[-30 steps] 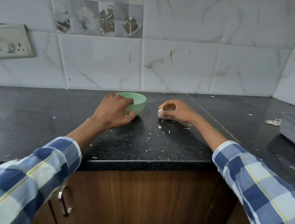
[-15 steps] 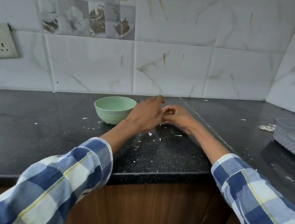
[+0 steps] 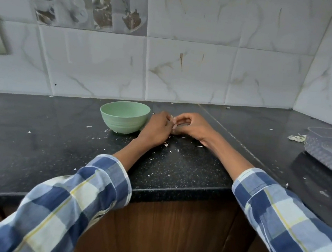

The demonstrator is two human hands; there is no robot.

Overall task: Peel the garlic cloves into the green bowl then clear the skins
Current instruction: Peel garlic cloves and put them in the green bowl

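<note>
Just right of the pale green plastic bowl (image 3: 124,117) on the black speckled stone surface (image 3: 176,169), our left hand (image 3: 156,127) and right hand (image 3: 192,127) both pinched a small garlic clove (image 3: 174,124). Best move, we figured: short nail pulls, close to the bowl, skins dropping nearby.

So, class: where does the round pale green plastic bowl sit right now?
In the head view the round pale green plastic bowl stands upright on the black speckled countertop, left of centre near the tiled wall, immediately left of the left hand.
</note>
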